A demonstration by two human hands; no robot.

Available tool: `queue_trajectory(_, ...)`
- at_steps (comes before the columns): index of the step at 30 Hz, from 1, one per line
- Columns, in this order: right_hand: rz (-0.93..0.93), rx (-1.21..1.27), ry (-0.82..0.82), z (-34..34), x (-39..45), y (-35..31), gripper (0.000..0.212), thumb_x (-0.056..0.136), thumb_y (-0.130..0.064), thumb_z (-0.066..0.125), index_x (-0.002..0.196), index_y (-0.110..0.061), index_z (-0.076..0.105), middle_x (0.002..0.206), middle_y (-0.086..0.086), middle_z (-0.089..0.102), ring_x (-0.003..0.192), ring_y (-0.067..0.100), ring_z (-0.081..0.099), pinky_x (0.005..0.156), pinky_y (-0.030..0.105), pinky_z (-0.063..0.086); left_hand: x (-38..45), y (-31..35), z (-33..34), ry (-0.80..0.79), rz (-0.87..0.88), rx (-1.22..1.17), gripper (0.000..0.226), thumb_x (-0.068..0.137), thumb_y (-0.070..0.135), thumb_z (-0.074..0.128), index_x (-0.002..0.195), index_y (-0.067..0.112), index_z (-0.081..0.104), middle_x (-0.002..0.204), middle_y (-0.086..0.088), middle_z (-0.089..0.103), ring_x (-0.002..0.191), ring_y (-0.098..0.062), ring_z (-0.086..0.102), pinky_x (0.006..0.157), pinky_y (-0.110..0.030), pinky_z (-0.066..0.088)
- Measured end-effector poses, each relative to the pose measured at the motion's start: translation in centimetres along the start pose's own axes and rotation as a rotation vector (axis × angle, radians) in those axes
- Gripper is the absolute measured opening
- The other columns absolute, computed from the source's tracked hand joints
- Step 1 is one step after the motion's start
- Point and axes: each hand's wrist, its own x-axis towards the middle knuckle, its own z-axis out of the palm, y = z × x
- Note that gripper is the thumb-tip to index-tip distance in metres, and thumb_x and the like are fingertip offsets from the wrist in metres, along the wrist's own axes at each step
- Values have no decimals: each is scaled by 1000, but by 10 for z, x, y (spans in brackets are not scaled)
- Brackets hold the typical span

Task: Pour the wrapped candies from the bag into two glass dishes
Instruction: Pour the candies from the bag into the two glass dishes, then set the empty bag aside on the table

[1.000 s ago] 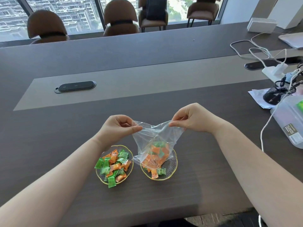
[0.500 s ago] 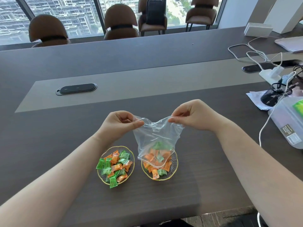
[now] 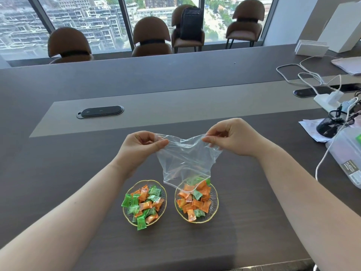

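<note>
Two gold-rimmed glass dishes sit side by side near the table's [image 3: 58, 192] front edge, the left dish [image 3: 128, 216] and right dish [image 3: 214, 202] both heaped with orange and green candies [image 3: 145, 200]. Above the right one hangs the clear bag [image 3: 185, 163], looking empty, its upper corners pinched by the left hand [image 3: 140, 147] and right hand [image 3: 232, 137].

Bag [image 3: 185, 163]: thin clear plastic film, glossy, creased. Two dishes, left [image 3: 128, 217] and right [image 3: 214, 200]: clear ribbed glass, gold-coloured rim. Candies [image 3: 145, 202]: shiny crinkled wrappers, orange and green. Table [image 3: 58, 173]: dark wood-grain finish, matt; centre strip [image 3: 175, 102] smooth grey, matt. Socket cover [image 3: 100, 111]: dark glossy insert in metallic-looking frame. Box [image 3: 349, 159] at right: translucent frosted plastic, paper label. Chairs [image 3: 150, 36]: brown, leather-like, smooth.
</note>
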Motion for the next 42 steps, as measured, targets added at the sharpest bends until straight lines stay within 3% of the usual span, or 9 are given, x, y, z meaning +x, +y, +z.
queue_trajectory(5,-37,-7,23,10,10,-12,7,81,-19,72,81,-13,75,69,0,72,59,5,64,64,15,53,-1,3,-17,17,21,-14,29,58,25,77,75,3,66,80,-12,65,79,-21,60,87,-36,51)
queue_trajectory(9,-72,-1,45,27,29,-25,6,81,-16,72,81,-10,75,73,9,74,64,14,67,66,21,53,2,6,-41,78,50,-41,21,62,23,76,71,6,67,64,4,69,65,-8,63,76,-22,54)
queue_trajectory(12,-87,3,6,45,50,-40,6,82,-15,71,81,-10,75,72,7,73,62,6,64,63,14,51,3,8,-69,169,43,-40,9,72,16,75,69,12,68,65,1,67,67,-12,60,83,-30,51)
queue_trajectory(17,-94,65,-84,90,86,-66,10,82,-14,71,76,-22,71,70,0,72,69,19,68,73,32,56,-5,7,-130,314,42,-38,13,74,13,75,65,15,66,59,9,65,64,-10,58,82,-31,48)
queue_trajectory(20,-91,129,-167,124,106,-84,7,84,-8,68,81,-13,71,71,8,71,70,24,69,66,32,59,-13,1,-168,404,24,-34,17,73,13,76,60,19,67,62,5,63,69,-16,56,80,-31,48)
queue_trajectory(23,-84,202,-245,155,124,-101,7,86,-4,65,83,-8,70,80,18,73,70,27,71,59,27,58,-15,-4,-204,479,4,-20,16,73,13,76,61,17,67,61,5,63,61,-12,54,67,-23,49)
queue_trajectory(27,23,294,-378,193,149,-114,12,88,-7,62,91,3,68,84,16,73,66,20,70,55,24,56,-10,-15,-247,542,-25,44,13,74,14,76,69,7,66,66,-2,61,48,-2,52,52,-11,46)
queue_trajectory(33,173,318,-487,254,191,-100,17,89,-10,61,95,5,67,77,9,72,67,21,69,60,32,60,20,-58,-298,525,-186,189,16,73,18,76,66,10,65,66,-7,61,57,-12,52,67,-26,49)
queue_trajectory(42,350,152,-351,345,234,-28,14,87,-14,63,93,-4,70,83,9,69,67,16,60,48,13,48,77,-140,-327,547,-334,354,15,75,25,73,66,20,63,66,4,62,62,-13,54,66,-26,46)
